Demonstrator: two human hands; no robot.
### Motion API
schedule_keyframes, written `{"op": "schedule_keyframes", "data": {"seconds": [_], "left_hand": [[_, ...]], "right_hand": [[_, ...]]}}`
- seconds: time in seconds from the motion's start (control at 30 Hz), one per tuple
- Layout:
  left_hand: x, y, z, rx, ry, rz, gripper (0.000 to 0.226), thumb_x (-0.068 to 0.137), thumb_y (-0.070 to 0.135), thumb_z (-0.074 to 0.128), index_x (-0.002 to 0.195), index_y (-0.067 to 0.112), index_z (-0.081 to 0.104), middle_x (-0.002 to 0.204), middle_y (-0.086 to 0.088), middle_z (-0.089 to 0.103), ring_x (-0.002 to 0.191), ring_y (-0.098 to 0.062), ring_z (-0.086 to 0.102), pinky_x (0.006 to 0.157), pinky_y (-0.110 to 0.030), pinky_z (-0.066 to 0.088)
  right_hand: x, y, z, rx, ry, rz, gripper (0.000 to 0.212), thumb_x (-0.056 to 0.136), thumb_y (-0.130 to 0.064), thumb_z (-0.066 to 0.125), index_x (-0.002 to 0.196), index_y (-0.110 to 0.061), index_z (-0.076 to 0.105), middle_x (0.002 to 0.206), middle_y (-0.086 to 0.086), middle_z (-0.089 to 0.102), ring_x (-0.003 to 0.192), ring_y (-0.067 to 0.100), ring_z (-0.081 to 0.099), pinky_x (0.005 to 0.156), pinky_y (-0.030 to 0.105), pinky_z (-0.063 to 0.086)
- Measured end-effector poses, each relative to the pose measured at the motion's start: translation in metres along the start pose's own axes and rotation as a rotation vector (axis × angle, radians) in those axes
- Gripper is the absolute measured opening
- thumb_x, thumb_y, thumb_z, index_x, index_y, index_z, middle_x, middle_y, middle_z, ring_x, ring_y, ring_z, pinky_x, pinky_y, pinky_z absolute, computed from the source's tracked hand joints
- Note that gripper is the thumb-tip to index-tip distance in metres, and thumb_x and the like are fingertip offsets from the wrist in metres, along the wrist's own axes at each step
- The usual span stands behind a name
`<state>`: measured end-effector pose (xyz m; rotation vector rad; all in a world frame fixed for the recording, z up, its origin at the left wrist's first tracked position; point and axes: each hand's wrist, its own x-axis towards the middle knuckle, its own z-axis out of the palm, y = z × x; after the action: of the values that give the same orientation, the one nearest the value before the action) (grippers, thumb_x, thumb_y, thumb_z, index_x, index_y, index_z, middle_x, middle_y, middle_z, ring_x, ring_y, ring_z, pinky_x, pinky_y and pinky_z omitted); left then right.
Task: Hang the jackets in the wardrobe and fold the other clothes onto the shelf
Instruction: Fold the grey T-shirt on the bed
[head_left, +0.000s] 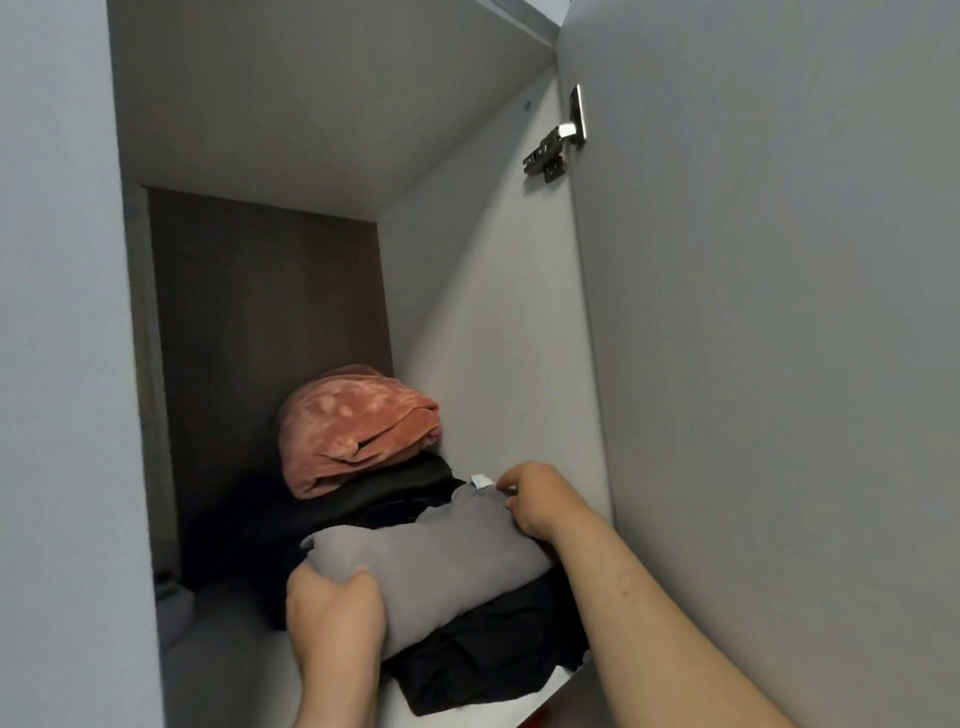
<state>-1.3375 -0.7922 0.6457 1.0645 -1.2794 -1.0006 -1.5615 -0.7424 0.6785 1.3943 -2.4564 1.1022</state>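
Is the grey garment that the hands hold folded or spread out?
Folded. The grey garment is a compact thick bundle lying on dark clothes on the shelf, the left hand and right hand gripping its ends.

The grey garment (441, 566) hides the left hand's (335, 618) fingers; a shadowed lump (174, 603) is perhaps cloth.

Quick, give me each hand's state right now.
Left hand: closed, gripping the left end of the folded grey garment.
Right hand: closed, fingers curled on the same garment's far right corner.

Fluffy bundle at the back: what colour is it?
The fluffy bundle is salmon pink, clearest in the head view.
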Motion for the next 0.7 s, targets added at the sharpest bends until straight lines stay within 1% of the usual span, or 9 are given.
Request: {"op": "schedule_keyframes", "data": {"seconds": [0.17, 0.3, 0.4, 0.47, 0.53, 0.6, 0.63, 0.67, 0.7], "left_hand": [[0.002, -0.002, 0.009, 0.104, -0.032, -0.004, 0.049, 0.089, 0.012, 0.064, 0.130, -0.003, 0.042, 0.127, -0.030, 0.054, 0.113, -0.046, 0.055, 0.089, -0.043, 0.043], [0.005, -0.008, 0.014, 0.077, -0.085, 0.017, 0.050, 0.091, 0.012, 0.060, 0.136, 0.000, 0.041, 0.127, -0.024, 0.056, 0.108, -0.039, 0.057, 0.083, -0.037, 0.041], [0.001, -0.010, 0.017, 0.044, -0.146, -0.024, 0.047, 0.093, 0.008, 0.057, 0.137, 0.000, 0.044, 0.126, -0.021, 0.058, 0.096, -0.031, 0.054, 0.081, -0.035, 0.042], [-0.005, -0.008, 0.015, 0.124, -0.132, -0.011, 0.056, 0.092, 0.010, 0.058, 0.143, 0.002, 0.035, 0.135, -0.023, 0.050, 0.110, -0.038, 0.052, 0.088, -0.039, 0.042], [-0.010, -0.005, 0.011, 0.445, -0.048, 0.161, 0.071, 0.090, 0.013, 0.060, 0.150, 0.007, 0.023, 0.151, -0.021, 0.032, 0.134, -0.040, 0.036, 0.103, -0.047, 0.036], [-0.017, -0.004, 0.011, 0.710, -0.013, 0.488, 0.064, 0.091, 0.018, 0.059, 0.149, 0.014, 0.031, 0.159, -0.012, 0.025, 0.146, -0.030, 0.021, 0.112, -0.045, 0.028], [-0.019, -0.004, 0.012, 0.780, -0.088, 0.581, 0.051, 0.095, 0.027, 0.053, 0.144, 0.018, 0.040, 0.158, -0.007, 0.029, 0.147, -0.025, 0.023, 0.113, -0.042, 0.025], [-0.022, -0.004, 0.015, 0.818, -0.176, 0.597, 0.041, 0.098, 0.038, 0.043, 0.135, 0.022, 0.047, 0.153, -0.002, 0.038, 0.144, -0.021, 0.028, 0.115, -0.040, 0.025], [-0.024, -0.006, 0.017, 0.850, -0.260, 0.553, 0.042, 0.098, 0.049, 0.033, 0.127, 0.025, 0.051, 0.145, 0.001, 0.045, 0.140, -0.019, 0.034, 0.114, -0.039, 0.027]], "right_hand": [[0.006, 0.011, 0.006, -0.111, -0.019, 0.065, 0.034, 0.091, -0.008, 0.053, 0.121, -0.015, 0.068, 0.128, 0.010, 0.065, 0.118, 0.028, 0.060, 0.097, 0.030, 0.047], [-0.001, -0.012, 0.007, -0.233, 0.077, -0.050, 0.031, 0.095, -0.025, 0.047, 0.120, -0.021, 0.065, 0.128, 0.007, 0.065, 0.117, 0.031, 0.060, 0.093, 0.035, 0.047], [-0.010, -0.013, 0.020, -0.191, -0.064, -0.068, 0.040, 0.100, -0.041, 0.036, 0.126, -0.027, 0.062, 0.137, 0.004, 0.060, 0.123, 0.030, 0.055, 0.100, 0.039, 0.042], [-0.012, -0.004, 0.027, -0.147, -0.141, -0.033, 0.041, 0.100, -0.044, 0.034, 0.128, -0.029, 0.061, 0.139, 0.002, 0.058, 0.125, 0.028, 0.053, 0.104, 0.040, 0.041], [-0.011, 0.005, 0.030, -0.103, -0.154, -0.029, 0.041, 0.100, -0.043, 0.034, 0.128, -0.031, 0.061, 0.140, 0.001, 0.057, 0.126, 0.027, 0.053, 0.107, 0.041, 0.041], [-0.010, 0.010, 0.032, -0.078, -0.154, -0.042, 0.041, 0.100, -0.039, 0.034, 0.131, -0.034, 0.059, 0.145, -0.002, 0.054, 0.129, 0.026, 0.051, 0.109, 0.040, 0.039], [-0.010, 0.011, 0.032, -0.066, -0.157, -0.050, 0.041, 0.101, -0.036, 0.033, 0.135, -0.035, 0.057, 0.148, -0.004, 0.050, 0.131, 0.025, 0.049, 0.111, 0.040, 0.037], [-0.009, 0.012, 0.032, -0.058, -0.164, -0.058, 0.042, 0.102, -0.035, 0.033, 0.138, -0.036, 0.054, 0.152, -0.005, 0.046, 0.134, 0.024, 0.046, 0.113, 0.040, 0.035], [-0.009, 0.013, 0.033, -0.060, -0.176, -0.061, 0.043, 0.103, -0.036, 0.031, 0.140, -0.036, 0.051, 0.154, -0.005, 0.041, 0.137, 0.024, 0.043, 0.114, 0.041, 0.032]]}}
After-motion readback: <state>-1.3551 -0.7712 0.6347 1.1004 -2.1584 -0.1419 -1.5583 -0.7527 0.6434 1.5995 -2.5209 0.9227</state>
